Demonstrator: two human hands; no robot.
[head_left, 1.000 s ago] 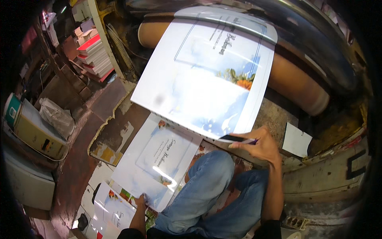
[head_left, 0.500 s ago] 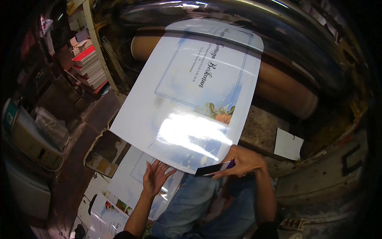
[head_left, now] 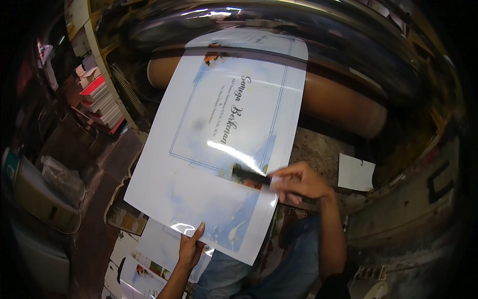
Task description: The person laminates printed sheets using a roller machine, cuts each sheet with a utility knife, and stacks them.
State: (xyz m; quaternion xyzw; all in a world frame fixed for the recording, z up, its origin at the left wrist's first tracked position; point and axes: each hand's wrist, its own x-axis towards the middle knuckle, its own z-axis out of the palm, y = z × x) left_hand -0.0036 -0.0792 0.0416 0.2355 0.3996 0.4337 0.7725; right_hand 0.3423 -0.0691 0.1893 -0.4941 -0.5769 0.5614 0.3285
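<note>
A large glossy printed sheet [head_left: 199, 114] with blue frames, flowers and lettering comes from under a shiny roller and slopes toward me. My left hand [head_left: 190, 247] pinches its near edge, thumb on top and fingers hidden beneath. In my right hand [head_left: 301, 183], slightly blurred, is a flat black bar-shaped tool [head_left: 250, 175], extending leftward over the sheet's right part. Whether the tool touches the sheet I cannot tell. Below my left hand lie more printed sheets [head_left: 157, 244], partly covered.
Across the back runs the big shiny roller [head_left: 209, 22], with a brown roll [head_left: 343, 102] under it. A white card [head_left: 356, 172] lies on the worn ledge at right. Stacked red-and-white books [head_left: 102, 102] stand at far left, above a plastic bag [head_left: 62, 174].
The large sheet has come farther out toward me. My left hand, spread at its edge before, now grips it. My right hand has moved up with the black tool, over the sheet.
</note>
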